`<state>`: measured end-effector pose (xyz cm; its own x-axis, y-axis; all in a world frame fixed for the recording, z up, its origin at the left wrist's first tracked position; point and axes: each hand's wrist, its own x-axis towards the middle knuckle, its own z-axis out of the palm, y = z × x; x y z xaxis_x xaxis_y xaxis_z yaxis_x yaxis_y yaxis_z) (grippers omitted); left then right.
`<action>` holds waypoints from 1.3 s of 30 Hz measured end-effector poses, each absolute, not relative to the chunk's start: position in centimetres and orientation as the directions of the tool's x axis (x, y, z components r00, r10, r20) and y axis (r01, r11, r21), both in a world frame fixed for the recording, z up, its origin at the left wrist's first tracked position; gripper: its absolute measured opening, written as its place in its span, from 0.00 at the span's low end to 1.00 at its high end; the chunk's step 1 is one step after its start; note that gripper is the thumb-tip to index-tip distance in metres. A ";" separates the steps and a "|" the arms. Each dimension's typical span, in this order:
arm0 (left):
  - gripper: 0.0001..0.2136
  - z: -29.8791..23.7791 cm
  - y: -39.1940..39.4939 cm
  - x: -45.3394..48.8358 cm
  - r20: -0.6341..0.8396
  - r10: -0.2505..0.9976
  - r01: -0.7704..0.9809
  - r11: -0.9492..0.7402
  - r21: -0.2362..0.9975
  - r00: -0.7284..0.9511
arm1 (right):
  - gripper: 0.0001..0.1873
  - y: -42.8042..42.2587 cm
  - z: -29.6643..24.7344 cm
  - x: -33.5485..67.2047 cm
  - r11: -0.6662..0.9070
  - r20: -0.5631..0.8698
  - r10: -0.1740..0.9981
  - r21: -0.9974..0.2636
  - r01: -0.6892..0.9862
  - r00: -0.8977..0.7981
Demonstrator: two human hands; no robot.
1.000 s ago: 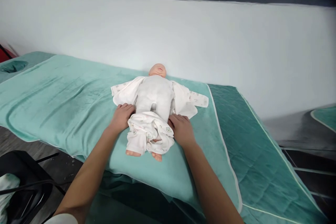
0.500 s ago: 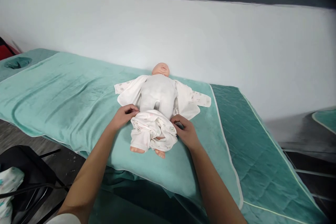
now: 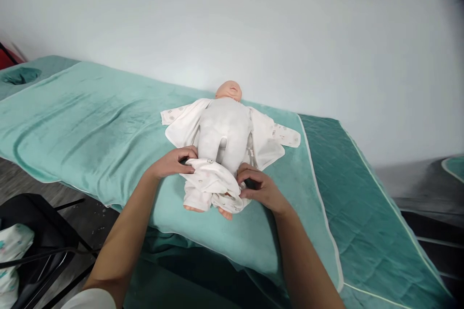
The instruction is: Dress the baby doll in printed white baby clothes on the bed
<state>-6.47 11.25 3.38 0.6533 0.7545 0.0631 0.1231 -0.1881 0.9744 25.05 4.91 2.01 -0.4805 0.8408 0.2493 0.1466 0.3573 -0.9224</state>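
Note:
A baby doll with a pale grey cloth body lies on its back, head toward the wall. Its white printed jacket is spread open, sleeves out to both sides. White printed baby pants are bunched around the lower legs, with the feet poking out below. At the left side of the waistband, my left hand pinches the fabric between thumb and fingers. My right hand grips the pants' right edge, its fingers curled at the cloth.
Under the doll is a light green blanket over a padded bed, with a darker quilted cover at the right. A white wall runs behind. At lower left stands a black chair holding patterned cloth.
The pants' waistband has come lower, and more of the doll's grey legs shows. Both hands have kept to the sides of the pants. The whole view has shifted slightly.

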 end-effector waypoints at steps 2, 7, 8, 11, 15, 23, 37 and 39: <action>0.15 3.4 11.0 -6.4 0.089 0.770 0.079 -0.178 0.981 0.632 | 0.12 4.9 2.1 25.0 0.353 0.241 0.839 -0.923 0.150 -0.488; 0.15 3.2 10.6 -6.3 0.067 0.828 0.021 -0.095 0.995 0.557 | 0.14 4.9 1.7 24.9 0.289 0.201 0.867 -0.949 0.130 -0.456; 0.16 3.0 10.6 -6.2 0.059 0.838 0.016 -0.080 0.997 0.542 | 0.15 5.0 1.6 24.9 0.266 0.186 0.877 -0.956 0.125 -0.444; 0.16 2.5 10.8 -6.2 0.072 0.865 -0.013 -0.076 0.997 0.496 | 0.17 5.0 1.3 24.9 0.180 0.110 0.905 -0.974 0.136 -0.410; 0.15 2.0 11.1 -6.0 0.133 0.900 -0.077 -0.111 0.991 0.415 | 0.18 5.1 0.9 25.0 0.073 0.002 0.929 -0.982 0.177 -0.370; 0.12 1.5 11.5 -5.9 0.225 0.936 -0.294 -0.142 0.945 0.272 | 0.18 5.6 0.7 25.3 0.088 0.009 0.940 -0.972 0.217 -0.341; 0.12 2.1 11.7 -6.8 -0.085 0.787 0.024 0.089 0.996 0.611 | 0.13 5.1 1.0 25.7 0.075 0.003 0.893 -0.987 0.142 -0.450; 0.11 2.3 11.7 -6.7 -0.088 0.756 0.053 0.071 0.996 0.648 | 0.13 5.1 0.3 25.7 0.107 0.043 0.926 -0.982 0.153 -0.374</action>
<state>-6.73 11.68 2.34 0.6484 0.7562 -0.0883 0.0531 0.0708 0.9961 25.66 5.12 0.34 -0.3745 0.9262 0.0428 0.1533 0.1074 -0.9823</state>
